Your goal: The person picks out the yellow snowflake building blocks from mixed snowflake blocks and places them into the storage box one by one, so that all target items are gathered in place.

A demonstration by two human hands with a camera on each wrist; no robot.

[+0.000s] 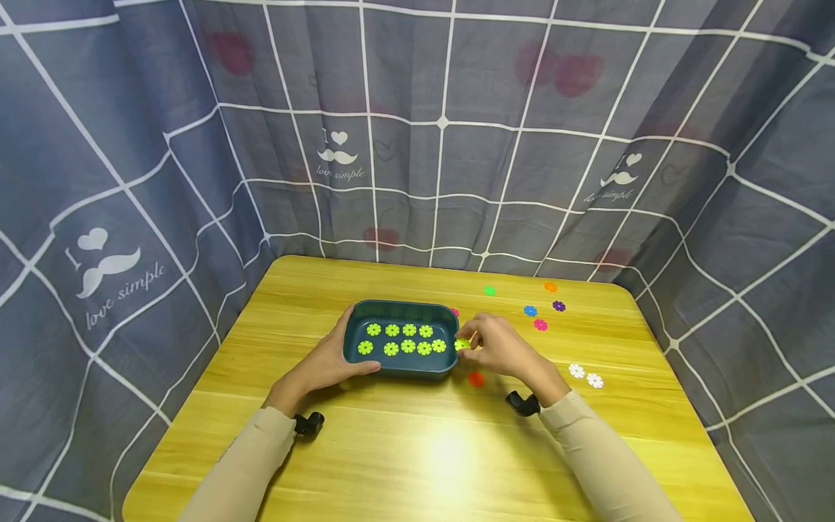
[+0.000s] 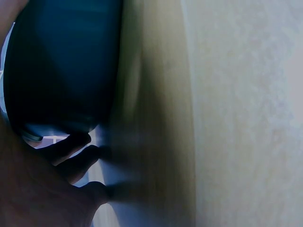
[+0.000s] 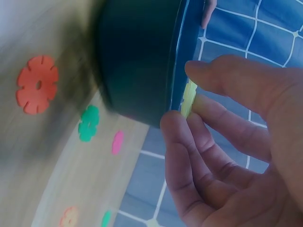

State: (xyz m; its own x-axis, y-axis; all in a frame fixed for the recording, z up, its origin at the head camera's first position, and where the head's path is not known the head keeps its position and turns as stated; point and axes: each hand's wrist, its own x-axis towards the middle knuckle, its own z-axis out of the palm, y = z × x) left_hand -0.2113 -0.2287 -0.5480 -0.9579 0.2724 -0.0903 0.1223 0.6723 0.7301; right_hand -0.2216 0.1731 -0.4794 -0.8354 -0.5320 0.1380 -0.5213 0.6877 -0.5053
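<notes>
A dark teal rectangular bin (image 1: 411,374) holds several yellow-green flower-shaped discs (image 1: 408,346) spread in two rough rows on its floor. My left hand (image 1: 329,360) grips the bin's left end, thumb along the front rim and fingers round the far side. In the left wrist view, those fingers (image 2: 75,158) are at the end of the bin wall (image 2: 66,66). At the right-hand rim, my right hand (image 1: 499,346) pinches one more yellow-green flower disc (image 1: 462,344). Seen from the right wrist, this disc (image 3: 188,99) stands edge-on between thumb and fingers, right beside the rim.
Loose flower discs lie on the wooden table (image 1: 365,457): a red one (image 1: 477,378) below my right hand, two white ones (image 1: 577,370) farther right, and green (image 1: 490,291), orange (image 1: 551,287), blue (image 1: 530,311), purple (image 1: 559,306) and pink (image 1: 541,325) ones behind. A checked curtain (image 1: 404,159) surrounds the back and sides.
</notes>
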